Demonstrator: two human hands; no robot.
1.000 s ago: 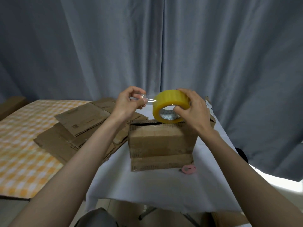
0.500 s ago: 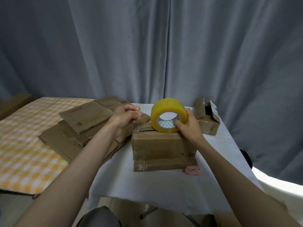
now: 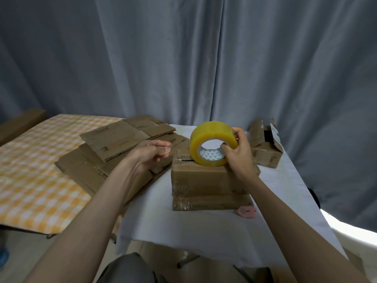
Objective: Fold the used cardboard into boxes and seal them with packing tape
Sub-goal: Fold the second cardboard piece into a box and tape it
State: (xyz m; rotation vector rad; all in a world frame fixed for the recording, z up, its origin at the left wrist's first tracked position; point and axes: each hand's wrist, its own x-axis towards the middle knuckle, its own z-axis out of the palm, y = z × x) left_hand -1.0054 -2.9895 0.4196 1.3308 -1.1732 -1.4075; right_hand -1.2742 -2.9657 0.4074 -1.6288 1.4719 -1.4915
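The right hand (image 3: 239, 154) grips the yellow tape roll (image 3: 212, 149), thumb hooked into the core and fingers (image 3: 237, 132) curled over the outer rim. The roll stands on edge on top of the folded cardboard box (image 3: 208, 180), at the box's far edge. The box sits in the middle of the white-covered desk (image 3: 204, 231). The left hand (image 3: 151, 155) hovers just left of the box, its fingers drawn together toward the thumb; whether they pinch a strip of tape cannot be told. Under and beyond that hand lies a stack of flattened cardboard (image 3: 114, 156), reaching onto a surface with an orange checked cloth (image 3: 36, 170). A small pink object (image 3: 246, 211) lies on the desk by the box's near right corner. A second, open box (image 3: 265, 148) stands at the far right, against a grey curtain (image 3: 183, 58).
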